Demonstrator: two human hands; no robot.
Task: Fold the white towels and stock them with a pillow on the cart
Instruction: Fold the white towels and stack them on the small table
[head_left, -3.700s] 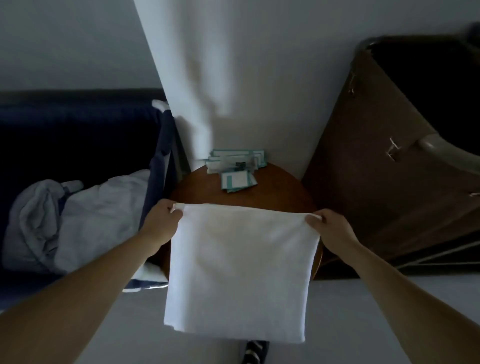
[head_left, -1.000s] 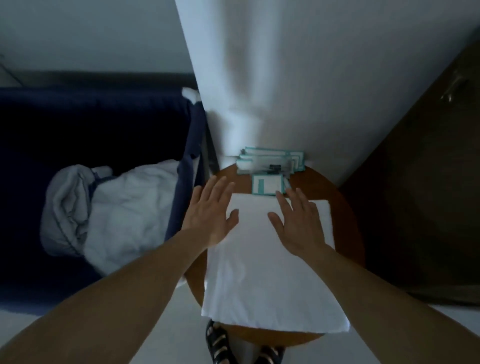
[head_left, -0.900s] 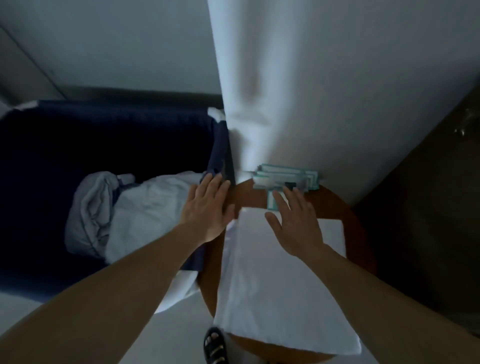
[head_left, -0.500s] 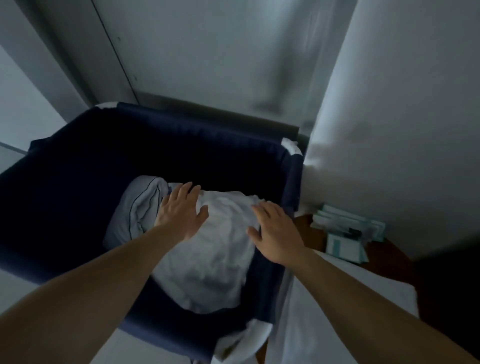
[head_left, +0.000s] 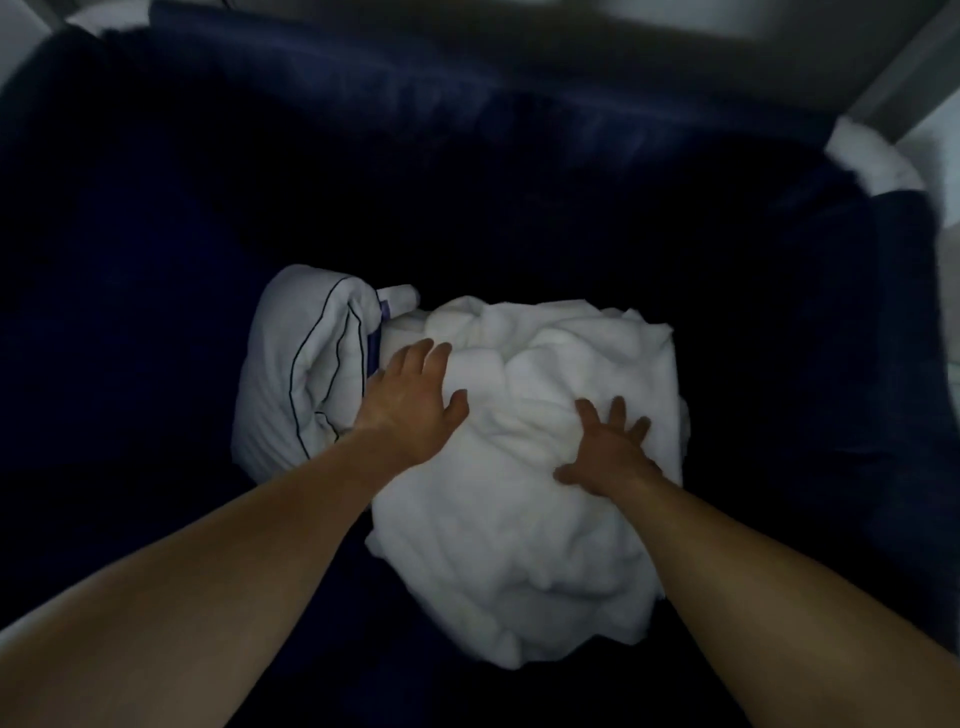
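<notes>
Both hands reach down into a deep navy fabric bin (head_left: 467, 156), whose dark cloth walls fill nearly the whole view. Beyond the fingertips the far rim runs across the top, with a strip of pale wall above it. A white cloth (head_left: 872, 161) shows at the bin's corner, far off beyond the right hand.

A crumpled heap of white towels (head_left: 519, 545) lies under both palms and runs back toward the wrists. The right hand (head_left: 610, 447) rests on it with its fingers spread. The left hand (head_left: 410, 400) has straight fingers held close together. It lies where the heap meets a white pillow with dark piping (head_left: 291, 364), which sits just outside that hand and touches the towels.

Dark open bin floor lies outside the pillow and outside the right hand, up to the walls. There is more bare floor between the heap's far edge and the far wall.

Half a second ago the round wooden table with the flat towel showed to the right, and the right hand was over the bin's edge. Now the view has turned into the bin, the table is gone from sight, and both hands are on the heap.
</notes>
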